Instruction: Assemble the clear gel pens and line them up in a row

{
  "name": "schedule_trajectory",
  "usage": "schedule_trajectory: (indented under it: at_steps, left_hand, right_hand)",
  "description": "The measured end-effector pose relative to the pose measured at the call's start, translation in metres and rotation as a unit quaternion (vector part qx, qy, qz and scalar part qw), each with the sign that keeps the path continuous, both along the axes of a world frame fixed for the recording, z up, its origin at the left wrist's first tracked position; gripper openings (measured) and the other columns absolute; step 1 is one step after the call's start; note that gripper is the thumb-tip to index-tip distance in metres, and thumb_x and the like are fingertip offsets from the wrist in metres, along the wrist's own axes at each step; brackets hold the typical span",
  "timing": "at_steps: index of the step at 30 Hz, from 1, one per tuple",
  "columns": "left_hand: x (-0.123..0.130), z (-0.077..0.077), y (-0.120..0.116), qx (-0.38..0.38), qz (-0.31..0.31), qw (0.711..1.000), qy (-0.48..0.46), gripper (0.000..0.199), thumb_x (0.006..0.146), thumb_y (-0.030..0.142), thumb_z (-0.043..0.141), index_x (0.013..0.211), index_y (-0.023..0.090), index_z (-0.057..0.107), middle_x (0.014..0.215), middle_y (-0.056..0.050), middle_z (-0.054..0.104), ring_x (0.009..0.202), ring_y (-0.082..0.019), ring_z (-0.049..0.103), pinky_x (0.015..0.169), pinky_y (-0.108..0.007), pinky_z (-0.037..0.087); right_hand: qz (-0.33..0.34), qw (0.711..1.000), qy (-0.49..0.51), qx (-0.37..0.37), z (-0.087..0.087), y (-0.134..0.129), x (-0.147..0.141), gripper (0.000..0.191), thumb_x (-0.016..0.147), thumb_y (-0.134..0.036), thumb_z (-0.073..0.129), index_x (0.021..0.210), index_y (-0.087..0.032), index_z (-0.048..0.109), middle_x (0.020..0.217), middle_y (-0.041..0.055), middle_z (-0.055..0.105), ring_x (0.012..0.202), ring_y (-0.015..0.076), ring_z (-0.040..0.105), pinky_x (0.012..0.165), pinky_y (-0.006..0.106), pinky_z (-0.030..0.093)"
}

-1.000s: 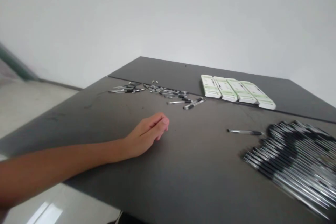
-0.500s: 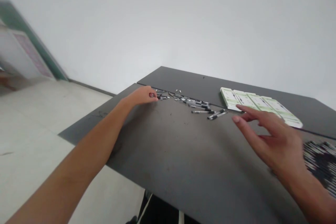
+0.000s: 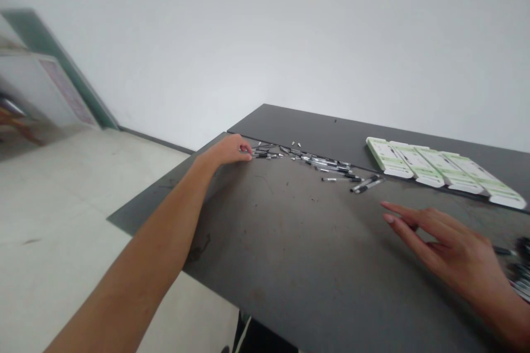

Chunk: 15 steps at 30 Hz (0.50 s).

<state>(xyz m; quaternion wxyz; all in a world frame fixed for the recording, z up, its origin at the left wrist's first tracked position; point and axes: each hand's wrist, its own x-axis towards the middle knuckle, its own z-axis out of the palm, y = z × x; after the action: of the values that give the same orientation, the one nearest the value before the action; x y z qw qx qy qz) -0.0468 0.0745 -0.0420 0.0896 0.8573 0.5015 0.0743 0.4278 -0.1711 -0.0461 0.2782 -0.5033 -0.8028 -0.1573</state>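
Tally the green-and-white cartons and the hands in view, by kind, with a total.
Green-and-white cartons: 4
Hands: 2, the left hand and the right hand
Total: 6
The loose pens are left out: they overlap and are too small to count.

Plain white wall (image 3: 265,38) recorded across the view, with dark skirting (image 3: 155,139) along its foot. Pale floor (image 3: 53,198) observed below, faintly speckled. Green-edged frame (image 3: 41,27) noted far left, a pinkish printed panel (image 3: 68,91) beside it, blurred. Dark grey surface (image 3: 314,127) seen in two sections divided by a seam. Light even and diffuse.
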Motion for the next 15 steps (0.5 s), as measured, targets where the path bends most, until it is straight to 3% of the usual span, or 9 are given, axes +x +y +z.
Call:
schedule_trajectory:
  at_steps: [5,15]
  left_hand:
    - [0.0008,0.0011,-0.0002,-0.016,0.004,1.000,0.009,0.037,0.105,0.037,0.072,0.136,0.017,0.067,0.137,-0.012,0.069,0.116,-0.028,0.071,0.097,-0.049,0.064]
    - [-0.0047,0.0049,-0.0029,-0.049,0.022,0.999,0.006,0.036,0.104,0.038,0.073,0.133,0.017,0.069,0.135,-0.011,0.070,0.113,-0.028,0.072,0.095,-0.047,0.064]
  right_hand:
    - [0.030,0.999,-0.019,-0.018,0.0010,-0.0067,-0.0047,0.027,0.109,-0.046,0.059,0.128,-0.035,0.072,0.100,-0.0003,0.082,0.083,0.0196,0.078,0.072,0.033,0.061]
    - [0.051,0.998,-0.034,-0.030,0.0005,-0.0103,-0.0034,0.024,0.109,-0.047,0.056,0.129,-0.042,0.069,0.094,-0.0010,0.082,0.075,0.0225,0.077,0.073,0.040,0.059]
